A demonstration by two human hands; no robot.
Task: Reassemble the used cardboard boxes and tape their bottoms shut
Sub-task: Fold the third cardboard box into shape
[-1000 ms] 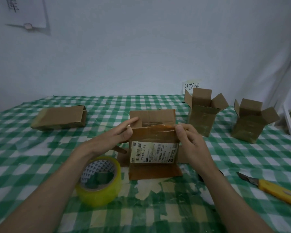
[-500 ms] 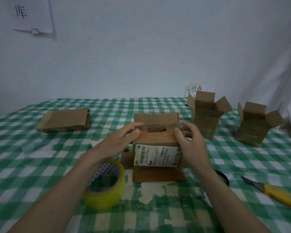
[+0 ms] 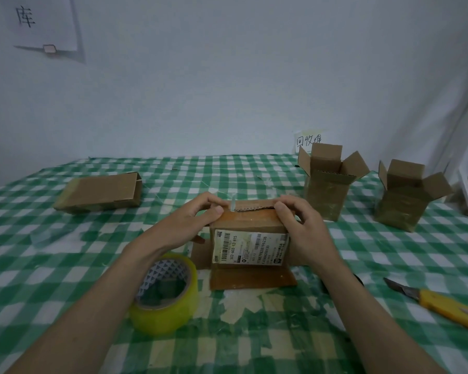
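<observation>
Cardboard box (image 3: 250, 248) with a white shipping label stands near the middle of the checked table (image 3: 65, 255), its lower flaps splayed on the cloth and its upper flaps being folded shut. It looks light and thin-walled, stiff along the creases yet easy to dent, and its old tape looks slick; the firm corners and folded edges are probably the best places to hold it. Two boxes already stood up, one (image 3: 328, 184) and another (image 3: 405, 197), sit toward the far right corner, and a flattened box (image 3: 100, 193) lies toward the far left edge. The left hand (image 3: 192, 220) curls its fingers over the upper left corner, thumb pressing the front face. The right hand (image 3: 300, 225) grips the upper right corner likewise. A yellow tape roll (image 3: 165, 295) sits just left of the box, and a yellow utility knife (image 3: 438, 303) lies at the right edge.
</observation>
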